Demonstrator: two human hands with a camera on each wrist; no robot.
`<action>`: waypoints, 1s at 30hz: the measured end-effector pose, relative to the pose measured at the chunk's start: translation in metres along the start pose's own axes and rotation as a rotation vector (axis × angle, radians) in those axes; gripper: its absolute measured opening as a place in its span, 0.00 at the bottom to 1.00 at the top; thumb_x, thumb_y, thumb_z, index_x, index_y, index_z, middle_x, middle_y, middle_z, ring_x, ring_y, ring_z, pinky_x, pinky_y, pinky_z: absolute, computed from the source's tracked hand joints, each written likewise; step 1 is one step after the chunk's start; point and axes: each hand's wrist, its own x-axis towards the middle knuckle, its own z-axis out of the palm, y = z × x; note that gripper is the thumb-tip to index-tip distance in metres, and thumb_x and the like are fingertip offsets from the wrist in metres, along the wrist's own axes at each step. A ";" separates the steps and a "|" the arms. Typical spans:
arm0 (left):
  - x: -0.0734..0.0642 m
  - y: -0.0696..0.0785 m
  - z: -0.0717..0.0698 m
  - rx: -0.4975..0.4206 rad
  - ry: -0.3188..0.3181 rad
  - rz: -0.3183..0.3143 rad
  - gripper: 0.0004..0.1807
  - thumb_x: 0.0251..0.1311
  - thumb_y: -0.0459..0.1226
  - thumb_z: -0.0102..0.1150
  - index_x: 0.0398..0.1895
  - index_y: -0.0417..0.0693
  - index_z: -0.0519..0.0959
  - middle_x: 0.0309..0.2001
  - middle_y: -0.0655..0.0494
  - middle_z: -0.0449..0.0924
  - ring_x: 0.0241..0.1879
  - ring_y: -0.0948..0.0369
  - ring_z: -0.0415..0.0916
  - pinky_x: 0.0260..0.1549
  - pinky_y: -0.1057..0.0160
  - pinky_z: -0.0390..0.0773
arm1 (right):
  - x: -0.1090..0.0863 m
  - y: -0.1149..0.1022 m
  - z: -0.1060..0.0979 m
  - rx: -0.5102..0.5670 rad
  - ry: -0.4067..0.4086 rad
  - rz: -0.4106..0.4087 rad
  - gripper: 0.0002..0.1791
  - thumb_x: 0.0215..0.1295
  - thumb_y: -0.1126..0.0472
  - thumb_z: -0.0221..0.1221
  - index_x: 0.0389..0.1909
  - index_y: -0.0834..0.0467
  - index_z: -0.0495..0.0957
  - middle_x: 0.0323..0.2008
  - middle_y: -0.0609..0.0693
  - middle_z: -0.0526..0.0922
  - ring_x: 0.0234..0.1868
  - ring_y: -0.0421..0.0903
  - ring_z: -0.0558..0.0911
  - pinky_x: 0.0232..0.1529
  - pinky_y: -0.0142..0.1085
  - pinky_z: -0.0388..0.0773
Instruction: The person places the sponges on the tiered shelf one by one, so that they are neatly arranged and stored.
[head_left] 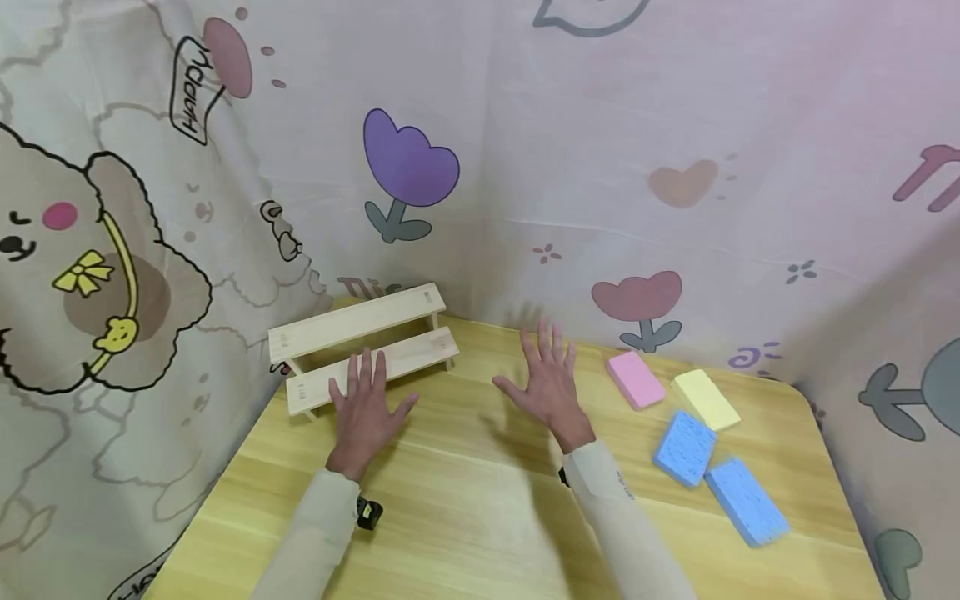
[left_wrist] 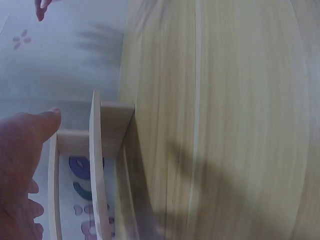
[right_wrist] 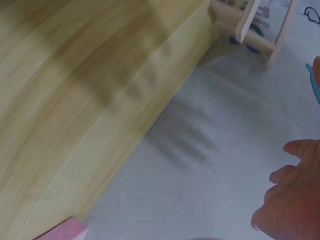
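Observation:
Both hands hold nothing, fingers straight and spread. In the head view my left hand is in front of a two-step wooden shelf, overlapping its lower board; the left wrist view shows the thumb beside the boards, apparently not touching. My right hand hovers over the table's middle, left of a pink sponge. Beyond that sponge lie a yellow sponge and two blue sponges, one nearer the middle and one closer to the front right. The pink sponge's corner shows in the right wrist view.
The wooden table runs back to a printed cloth with flowers and cartoon figures. That cloth also hangs along the left and right sides. The shelf stands at the table's back left, close to the cloth.

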 end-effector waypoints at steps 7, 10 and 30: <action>-0.001 -0.017 -0.005 -0.015 0.006 -0.047 0.52 0.59 0.61 0.52 0.75 0.42 0.42 0.76 0.39 0.36 0.75 0.42 0.30 0.63 0.26 0.34 | 0.016 -0.017 0.009 -0.042 -0.019 -0.065 0.53 0.59 0.26 0.48 0.76 0.53 0.42 0.76 0.58 0.33 0.76 0.58 0.33 0.71 0.63 0.39; 0.000 -0.026 -0.006 -0.031 0.027 -0.057 0.52 0.59 0.60 0.53 0.75 0.41 0.44 0.75 0.38 0.38 0.74 0.41 0.32 0.62 0.26 0.34 | 0.024 -0.026 0.011 -0.033 -0.029 -0.088 0.53 0.58 0.27 0.49 0.76 0.52 0.43 0.76 0.57 0.33 0.76 0.58 0.34 0.71 0.62 0.38; 0.003 -0.068 -0.003 -0.024 0.056 -0.113 0.48 0.62 0.58 0.51 0.74 0.38 0.46 0.74 0.35 0.42 0.73 0.39 0.36 0.61 0.25 0.37 | 0.061 -0.087 0.044 -0.025 -0.087 -0.203 0.52 0.58 0.27 0.50 0.76 0.50 0.43 0.76 0.55 0.32 0.76 0.57 0.35 0.71 0.62 0.42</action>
